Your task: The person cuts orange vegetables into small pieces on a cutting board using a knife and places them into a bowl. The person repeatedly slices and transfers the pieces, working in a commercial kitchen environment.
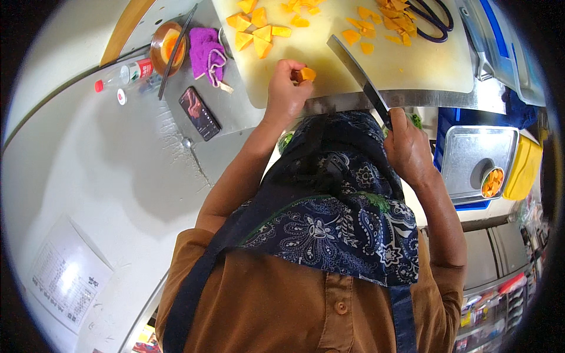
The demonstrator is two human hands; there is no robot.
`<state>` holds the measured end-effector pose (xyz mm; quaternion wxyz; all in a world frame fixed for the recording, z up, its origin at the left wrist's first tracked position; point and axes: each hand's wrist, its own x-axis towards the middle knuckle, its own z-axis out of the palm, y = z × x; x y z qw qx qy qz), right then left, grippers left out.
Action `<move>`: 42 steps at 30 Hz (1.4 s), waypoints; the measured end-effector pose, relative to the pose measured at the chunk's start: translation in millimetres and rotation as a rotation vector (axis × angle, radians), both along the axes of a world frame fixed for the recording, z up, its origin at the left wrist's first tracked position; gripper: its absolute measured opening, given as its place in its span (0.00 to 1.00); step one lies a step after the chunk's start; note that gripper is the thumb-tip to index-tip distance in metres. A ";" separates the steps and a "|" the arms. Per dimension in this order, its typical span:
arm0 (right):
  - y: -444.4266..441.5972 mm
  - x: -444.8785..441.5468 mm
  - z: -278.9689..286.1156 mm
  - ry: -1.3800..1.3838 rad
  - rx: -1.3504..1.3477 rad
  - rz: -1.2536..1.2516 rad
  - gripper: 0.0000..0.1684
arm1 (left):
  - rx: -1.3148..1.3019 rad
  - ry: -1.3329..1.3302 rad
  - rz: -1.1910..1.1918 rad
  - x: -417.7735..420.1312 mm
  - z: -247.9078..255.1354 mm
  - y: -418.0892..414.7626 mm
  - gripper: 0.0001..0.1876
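Between the thumb and fingers of my left hand [287, 90] is a small orange piece of what looks like pumpkin [307, 74], above the near edge of a pale cutting board [326, 66]. My right hand [407, 143] grips the handle of a kitchen knife [353, 59], whose blade reaches over the board with its tip pointing away from me. Cut pumpkin chunks [262, 33] lie at the board's left. Thin pieces and peelings [399, 22] are heaped toward its right, beside the dark looped handles of scissors [435, 20].
Left of the board are a purple cloth [205, 50], a smartphone [199, 114], a brown bowl [159, 48] with chopsticks [176, 53] across it, and plastic bottles [132, 73]. At right, a metal tray [468, 150] holds a cup of orange pieces [492, 183], near a yellow container [524, 170].
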<state>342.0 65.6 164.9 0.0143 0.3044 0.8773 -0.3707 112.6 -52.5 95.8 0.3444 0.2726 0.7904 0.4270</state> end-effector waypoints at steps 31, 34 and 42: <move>9.9 -34.5 11.1 -0.245 -0.060 0.210 0.21 | 0.205 0.258 0.067 -6.3 -15.8 22.6 0.05; 5.1 -44.6 15.8 -0.208 -0.055 0.208 0.20 | 0.164 0.280 0.077 -7.2 -12.3 20.6 0.05; 8.6 -59.6 16.8 -0.266 -0.023 0.223 0.17 | 0.147 0.434 0.076 -1.4 5.7 15.6 0.07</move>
